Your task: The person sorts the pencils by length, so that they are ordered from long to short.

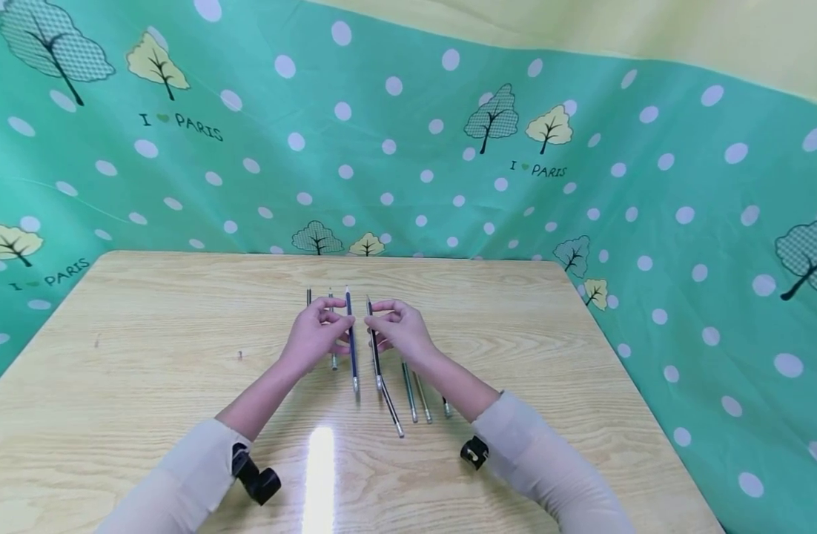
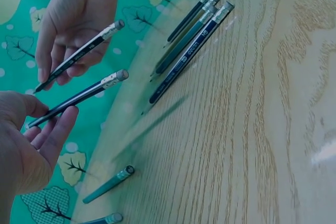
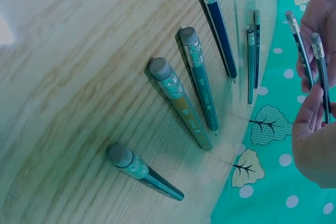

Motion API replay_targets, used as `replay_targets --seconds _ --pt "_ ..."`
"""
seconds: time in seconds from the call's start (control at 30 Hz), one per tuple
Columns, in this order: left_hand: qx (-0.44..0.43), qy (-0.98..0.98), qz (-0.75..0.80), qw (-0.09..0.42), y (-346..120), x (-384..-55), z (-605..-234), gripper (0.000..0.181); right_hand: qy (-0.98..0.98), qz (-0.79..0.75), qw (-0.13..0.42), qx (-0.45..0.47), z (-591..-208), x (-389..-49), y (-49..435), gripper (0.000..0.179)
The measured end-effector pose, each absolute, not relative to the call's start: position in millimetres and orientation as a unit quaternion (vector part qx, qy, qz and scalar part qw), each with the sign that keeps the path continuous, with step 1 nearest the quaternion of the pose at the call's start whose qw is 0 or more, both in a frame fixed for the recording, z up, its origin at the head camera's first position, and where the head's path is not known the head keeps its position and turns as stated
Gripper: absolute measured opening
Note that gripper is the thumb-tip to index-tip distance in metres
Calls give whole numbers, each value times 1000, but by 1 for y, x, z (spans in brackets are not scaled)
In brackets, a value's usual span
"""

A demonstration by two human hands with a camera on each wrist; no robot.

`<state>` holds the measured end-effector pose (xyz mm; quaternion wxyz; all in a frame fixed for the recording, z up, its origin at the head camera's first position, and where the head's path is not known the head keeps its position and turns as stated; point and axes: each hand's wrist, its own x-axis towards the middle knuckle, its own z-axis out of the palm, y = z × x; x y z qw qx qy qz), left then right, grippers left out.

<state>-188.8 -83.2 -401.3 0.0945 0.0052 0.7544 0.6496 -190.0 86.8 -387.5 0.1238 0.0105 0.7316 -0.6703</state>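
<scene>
My left hand (image 1: 319,335) pinches a dark blue pencil (image 1: 351,352) between thumb and fingers, its eraser end toward me. Close beside it, my right hand (image 1: 403,334) pinches a black pencil (image 1: 375,354), held nearly parallel with a small gap between the two. Both held pencils are raised off the table, as the left wrist view shows with the left hand's pencil (image 2: 84,96) and the right hand's pencil (image 2: 81,55). Beneath and right of my right hand lie a black pencil (image 1: 392,411), a green pencil (image 1: 409,393), a gold pencil (image 1: 422,400) and a dark pencil (image 1: 446,407), partly hidden.
Left of the held pencils, a green pencil (image 1: 334,361) and a dark pencil (image 1: 308,297) lie partly behind my left hand. The wooden table (image 1: 182,319) ends at a green dotted curtain (image 1: 382,170). A small dark mark (image 1: 240,355) shows on the tabletop.
</scene>
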Motion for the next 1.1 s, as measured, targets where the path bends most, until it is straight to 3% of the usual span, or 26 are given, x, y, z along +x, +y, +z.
replay_targets --seconds 1.1 --pt "-43 775 624 87 -71 -230 -422 43 732 -672 110 30 -382 -195 95 31"
